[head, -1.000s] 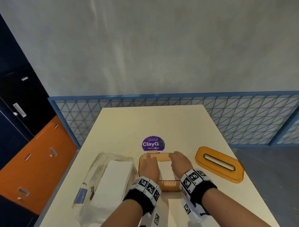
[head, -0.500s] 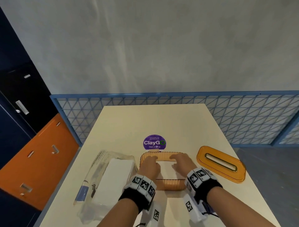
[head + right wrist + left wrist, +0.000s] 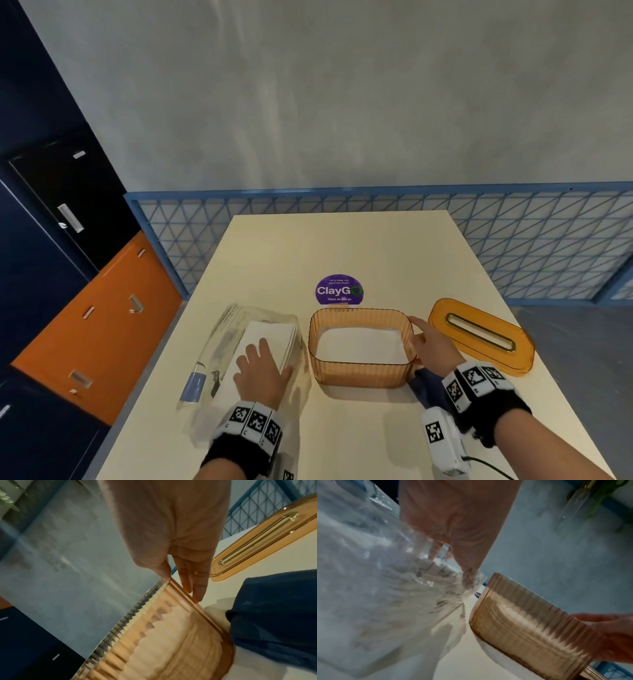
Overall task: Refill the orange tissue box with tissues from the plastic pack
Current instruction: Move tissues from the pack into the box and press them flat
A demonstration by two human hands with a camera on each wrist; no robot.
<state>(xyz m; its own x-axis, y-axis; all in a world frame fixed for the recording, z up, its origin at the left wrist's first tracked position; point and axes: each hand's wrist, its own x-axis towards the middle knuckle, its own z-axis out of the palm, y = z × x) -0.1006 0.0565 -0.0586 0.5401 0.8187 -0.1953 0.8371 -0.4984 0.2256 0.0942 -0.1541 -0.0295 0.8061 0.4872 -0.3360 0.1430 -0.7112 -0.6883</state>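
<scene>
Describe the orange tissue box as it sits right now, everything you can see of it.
The orange tissue box is a translucent, ribbed plastic tub with rounded corners, upright and open-topped on the table. A layer of white tissues lies inside. Its slotted lid lies apart to the right. The right hand touches its right wall; the plastic pack sits left.

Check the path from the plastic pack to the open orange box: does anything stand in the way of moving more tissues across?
Nothing visible does. The lid lies off to the right, so the orange box is open on top, right beside the plastic pack where the left hand rests.
</scene>
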